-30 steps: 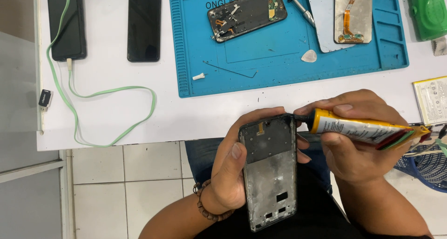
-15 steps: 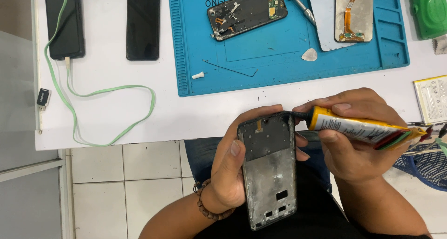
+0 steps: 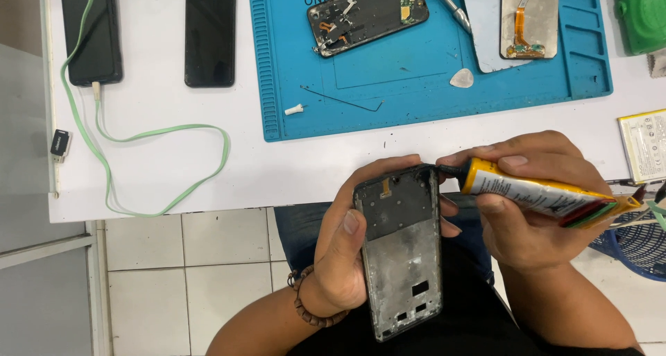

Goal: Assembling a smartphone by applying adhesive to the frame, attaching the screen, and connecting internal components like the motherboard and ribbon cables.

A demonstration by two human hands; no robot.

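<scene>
Yellow glue tube (image 3: 541,195) in right hand (image 3: 534,210), nozzle at phone frame (image 3: 402,248).

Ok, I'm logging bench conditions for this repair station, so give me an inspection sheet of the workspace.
Surface: white table with blue mat.
Job's things: phone frame, yellow glue tube, nozzle at the frame's top corner.
Clutter: opened phone, screen panel, pick, two dark phones, battery.
Hands: left hand grips the frame; right hand holds the tube.
Cables: green cable plugged into the far phone.
Surroundings: tiled floor.
</scene>
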